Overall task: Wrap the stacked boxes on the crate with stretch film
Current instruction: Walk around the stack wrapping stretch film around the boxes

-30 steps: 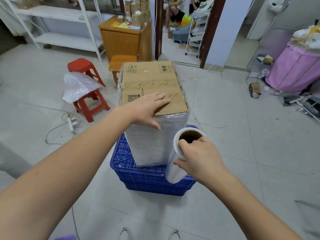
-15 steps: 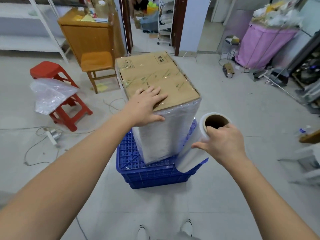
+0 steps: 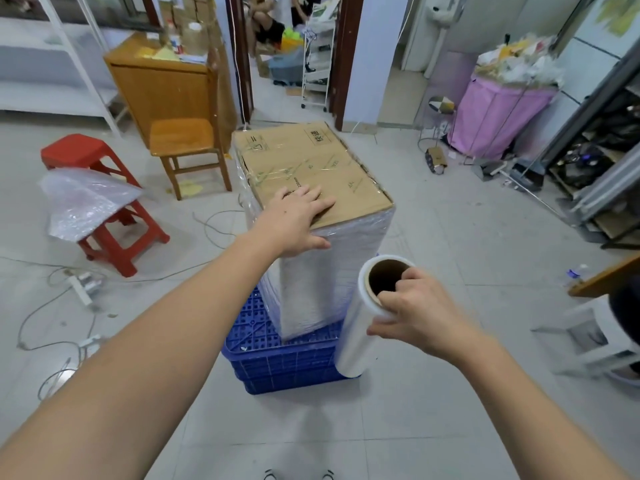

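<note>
A tall stack of cardboard boxes (image 3: 311, 168) stands on a blue plastic crate (image 3: 284, 362) in the middle of the floor. Cloudy stretch film covers the stack's sides; the brown top is bare. My left hand (image 3: 298, 220) lies flat on the near top edge, thumb down over the wrapped side. My right hand (image 3: 412, 313) grips the top rim of a stretch film roll (image 3: 360, 334), fingers hooked into its cardboard core. The roll hangs upright at the crate's near right corner, close to the stack.
A red stool (image 3: 104, 202) with bubble wrap stands at the left, a wooden chair (image 3: 187, 147) and cabinet behind it. Cables and a power strip (image 3: 83, 289) lie on the left floor. A pink bin (image 3: 495, 116) and shelving stand right; a white stool (image 3: 588, 334) is near right.
I have stepped round the stack, so its near corner now faces me. The roll moved with my right hand around toward the crate's right side. My left hand stayed on the box top.
</note>
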A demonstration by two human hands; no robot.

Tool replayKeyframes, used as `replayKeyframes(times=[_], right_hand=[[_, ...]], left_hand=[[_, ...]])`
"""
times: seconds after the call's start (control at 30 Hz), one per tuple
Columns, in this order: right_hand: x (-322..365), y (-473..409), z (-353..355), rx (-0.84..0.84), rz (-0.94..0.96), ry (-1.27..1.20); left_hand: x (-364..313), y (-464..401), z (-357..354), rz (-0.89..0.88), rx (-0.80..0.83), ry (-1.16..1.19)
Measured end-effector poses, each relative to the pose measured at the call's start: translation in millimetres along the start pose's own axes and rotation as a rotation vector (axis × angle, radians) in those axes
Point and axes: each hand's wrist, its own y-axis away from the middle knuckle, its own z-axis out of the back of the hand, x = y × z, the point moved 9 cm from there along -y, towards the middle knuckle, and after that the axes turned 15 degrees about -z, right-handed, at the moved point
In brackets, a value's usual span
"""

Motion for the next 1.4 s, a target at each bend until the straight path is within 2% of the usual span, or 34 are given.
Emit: replayKeyframes(times=[0.17,0.6,0.77,0.97,1.17,1.27,1.4], right_hand=[[35,7,-12,0.024,0.178,0.011],[70,-4,-20,0.077,0.275,0.069],[78,2,-26,0.093,0.040,0.171],[83,-1,-32,0.080,-0.332,0.182],[89,-4,-25,0.139,-0.665,0.101],[90,1,-31,0.165,-0.841,0.130],[93,-1,-36,0.179,-0.951,0.246]], left_hand=[[-1,7,-6,0.010,-0.002,-0.015],[-7,10,-4,0.009,-0.027,-0.040],[-4,13,-4,0.013,-0.060,-0.035],[-3,16,-7,-0.015,-0.109,-0.026],[-4,28,-1,-0.159,-0.363,0.036],[-6,25,0,-0.236,-0.301,0.045],[-4,28,-3,-0.440,-0.165,0.048]])
